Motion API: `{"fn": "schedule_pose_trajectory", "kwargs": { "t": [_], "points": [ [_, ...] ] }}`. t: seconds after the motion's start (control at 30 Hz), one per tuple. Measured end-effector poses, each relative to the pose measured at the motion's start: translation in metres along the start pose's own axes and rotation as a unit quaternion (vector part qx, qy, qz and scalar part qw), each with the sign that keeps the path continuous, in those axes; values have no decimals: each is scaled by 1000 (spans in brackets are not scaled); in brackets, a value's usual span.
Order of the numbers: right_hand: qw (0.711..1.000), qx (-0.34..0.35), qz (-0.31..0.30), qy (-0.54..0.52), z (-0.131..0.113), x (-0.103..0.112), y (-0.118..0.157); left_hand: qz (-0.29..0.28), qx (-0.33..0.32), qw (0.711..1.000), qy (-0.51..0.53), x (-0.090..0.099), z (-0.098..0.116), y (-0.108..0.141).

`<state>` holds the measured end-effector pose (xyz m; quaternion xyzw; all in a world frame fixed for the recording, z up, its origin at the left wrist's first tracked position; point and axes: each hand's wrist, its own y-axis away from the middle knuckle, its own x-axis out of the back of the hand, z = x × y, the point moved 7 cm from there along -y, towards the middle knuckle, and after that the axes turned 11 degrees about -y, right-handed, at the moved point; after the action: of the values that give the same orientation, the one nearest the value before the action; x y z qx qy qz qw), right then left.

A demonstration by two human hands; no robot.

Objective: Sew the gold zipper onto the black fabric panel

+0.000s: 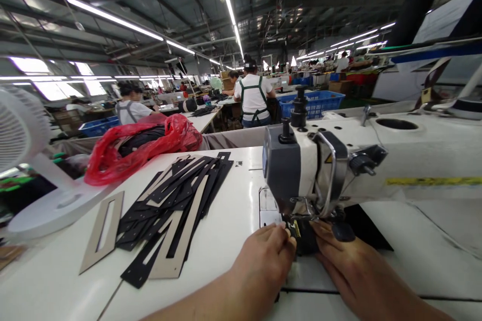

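Note:
A black fabric piece (308,241) lies under the needle area of a sewing machine (286,170), and a zipper (297,228) with gold teeth shows along it. My left hand (265,256) is closed at the left edge of the work, thumb and fingers pinched by the zipper; the exact grip is partly hidden. On the right, my right hand (350,263) lies flat with its fingers stretched over the black fabric, partly behind a dark machine part. More black material (367,228) extends behind that hand, to the right.
Left of the machine lies a loose pile of black and beige frame-shaped strips (181,195), with a single beige frame (101,233) beside it. A red plastic bag (143,143) and a white fan (22,130) stand farther left. Co-workers and a blue crate (312,103) are beyond the table.

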<state>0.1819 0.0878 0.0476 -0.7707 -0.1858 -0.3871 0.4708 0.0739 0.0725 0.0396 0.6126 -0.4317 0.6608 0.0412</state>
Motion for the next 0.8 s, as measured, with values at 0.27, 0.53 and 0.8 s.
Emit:
{"fn": "schedule_pose_trajectory", "kwargs": {
  "t": [0.27,0.53,0.8],
  "points": [
    [999,-11,-30,-15,13,-8,-1,-48,33,998,-3,-9,-8,-1],
    [999,-25,-24,-25,18,-10,-1,-52,26,998,13,-7,-10,-3],
    [997,-39,-24,-63,22,-9,-1,-50,29,998,19,-8,-12,-4]
  ]
}}
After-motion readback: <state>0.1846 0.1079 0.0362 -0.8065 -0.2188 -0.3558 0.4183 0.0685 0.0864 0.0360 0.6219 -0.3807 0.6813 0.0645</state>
